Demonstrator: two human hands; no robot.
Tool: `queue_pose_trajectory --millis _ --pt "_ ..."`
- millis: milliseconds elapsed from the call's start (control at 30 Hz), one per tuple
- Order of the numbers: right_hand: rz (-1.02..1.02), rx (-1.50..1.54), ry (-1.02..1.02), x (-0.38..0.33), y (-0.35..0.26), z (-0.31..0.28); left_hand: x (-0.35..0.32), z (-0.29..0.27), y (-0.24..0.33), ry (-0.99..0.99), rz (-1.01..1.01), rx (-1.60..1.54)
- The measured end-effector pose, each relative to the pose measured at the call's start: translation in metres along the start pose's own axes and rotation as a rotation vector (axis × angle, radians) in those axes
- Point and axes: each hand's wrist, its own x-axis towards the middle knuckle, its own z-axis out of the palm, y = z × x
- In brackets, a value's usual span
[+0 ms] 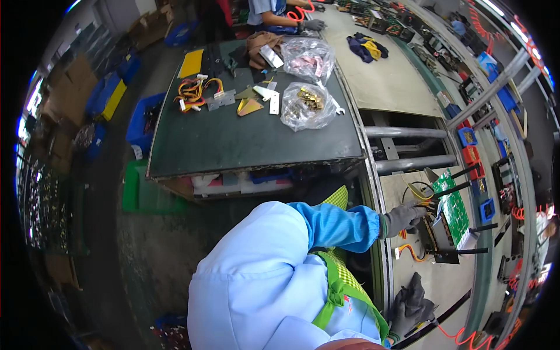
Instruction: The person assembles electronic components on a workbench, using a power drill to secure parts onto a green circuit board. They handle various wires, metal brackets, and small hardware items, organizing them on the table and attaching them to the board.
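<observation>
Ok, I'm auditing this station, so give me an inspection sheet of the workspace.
Surface: beige conveyor line beside a dark green bench.
Job's things: green circuit board upright in a black frame.
Clutter: two clear bags of small parts, metal brackets on the bench.
Hands: both in grey gloves; left hand at the wires by the board, right hand low on the belt, grip unclear.
Cables: yellow and orange wires; a wire bundle on the bench.
Surroundings: blue bins; another person's sleeve at the far end.
</observation>
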Motion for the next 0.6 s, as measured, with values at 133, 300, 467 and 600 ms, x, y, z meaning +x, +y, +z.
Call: queue_pose_trajectory --millis 133,300,467,600 --pt "-0.026 -0.122 0.126 -0.007 0.001 0.013 0.012 0.006 -0.003 0.008 -0.024 -0.062" --pt "-0.07 0.519 0.092 -0.003 -0.019 -0.026 0.021 -0.007 -0.006 -0.04 -0.002 -0.231" --pt "-0.17 0.839 0.324 0.011 -0.063 -0.077 0.023 -0.015 0.015 -0.033 -0.056 -0.206" --pt "-0.262 1.048 0.412 0.024 -0.086 -0.076 0.022 -0.004 0.036 0.017 -0.113 -0.409"
